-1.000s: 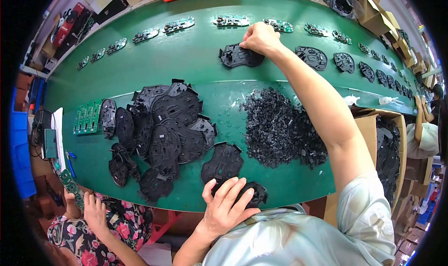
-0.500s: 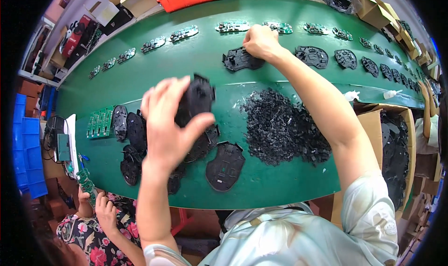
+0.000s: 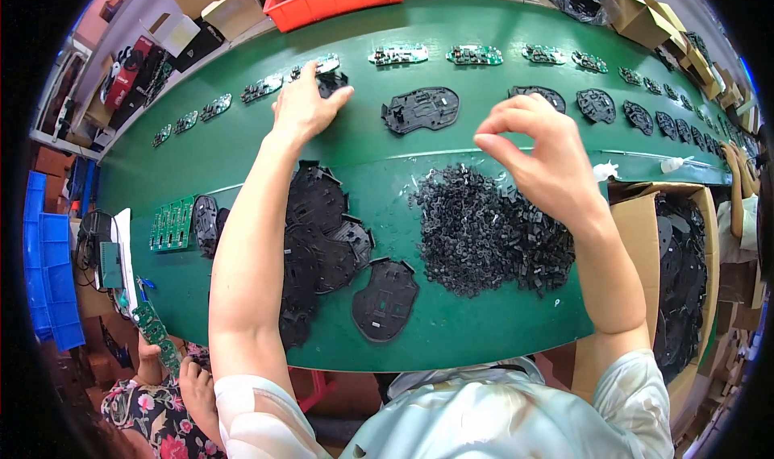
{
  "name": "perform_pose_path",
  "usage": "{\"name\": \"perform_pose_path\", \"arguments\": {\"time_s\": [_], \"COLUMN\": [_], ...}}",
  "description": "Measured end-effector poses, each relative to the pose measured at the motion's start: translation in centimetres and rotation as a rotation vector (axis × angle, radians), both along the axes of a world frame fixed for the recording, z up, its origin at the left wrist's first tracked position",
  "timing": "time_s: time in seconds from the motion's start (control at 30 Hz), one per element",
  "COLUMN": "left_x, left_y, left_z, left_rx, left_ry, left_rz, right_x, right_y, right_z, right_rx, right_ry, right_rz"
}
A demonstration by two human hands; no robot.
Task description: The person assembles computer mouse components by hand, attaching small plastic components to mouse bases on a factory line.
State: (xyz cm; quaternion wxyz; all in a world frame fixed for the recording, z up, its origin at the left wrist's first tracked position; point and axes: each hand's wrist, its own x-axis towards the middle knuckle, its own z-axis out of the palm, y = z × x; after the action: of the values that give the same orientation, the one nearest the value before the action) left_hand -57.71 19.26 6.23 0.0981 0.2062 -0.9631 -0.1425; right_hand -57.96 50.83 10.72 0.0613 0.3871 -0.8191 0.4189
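My left hand (image 3: 305, 111) reaches to the far left-middle of the bench, thumb and fingers around a black mouse base shell (image 3: 332, 83), mostly hidden by the hand. That shell is just in front of a green circuit board (image 3: 326, 61). My right hand (image 3: 552, 157) hovers beyond a heap of small black plastic parts (image 3: 472, 237), thumb and forefinger curled close together; anything between them is too small or hidden to make out. Another black mouse base shell (image 3: 421, 109) lies between the hands, and one more (image 3: 538, 96) is partly behind my right hand.
Loose black shells (image 3: 318, 233) are piled by my left forearm, with a single shell (image 3: 385, 302) near the front edge. Circuit boards (image 3: 399, 54) line the far side. A carton (image 3: 637, 217) of black parts stands at right, a red bin (image 3: 334, 6) at back. Co-workers' hands (image 3: 197, 386) show at both sides.
My left hand has carried a black shell from above the pile to the far row. My right hand has left the middle shell and moved right and nearer, beyond the small-parts heap.
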Motion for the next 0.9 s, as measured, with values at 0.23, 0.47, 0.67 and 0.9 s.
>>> {"name": "perform_pose_path", "arguments": {"time_s": [0.23, 0.47, 0.67, 0.9], "left_x": [-1.8, -2.1, 0.1, 1.0], "left_y": [-0.1, -0.2, -4.0, -3.3], "left_z": [0.2, 2.3, 0.0, -0.4], "left_rx": [-0.121, -0.007, -0.286, -0.044], "left_ry": [-0.428, -0.479, -0.146, -0.212], "left_rz": [0.255, 0.347, -0.005, -0.075], "right_x": [3.5, 5.9, 4.8, 0.8], "right_y": [3.4, 4.5, 2.7, -1.8], "right_z": [0.3, -0.9, -1.9, -4.1], "right_rx": [-0.061, -0.016, 0.018, 0.171], "right_ry": [-0.014, -0.01, 0.017, -0.012], "right_rz": [-0.099, -0.092, -0.056, 0.036]}}
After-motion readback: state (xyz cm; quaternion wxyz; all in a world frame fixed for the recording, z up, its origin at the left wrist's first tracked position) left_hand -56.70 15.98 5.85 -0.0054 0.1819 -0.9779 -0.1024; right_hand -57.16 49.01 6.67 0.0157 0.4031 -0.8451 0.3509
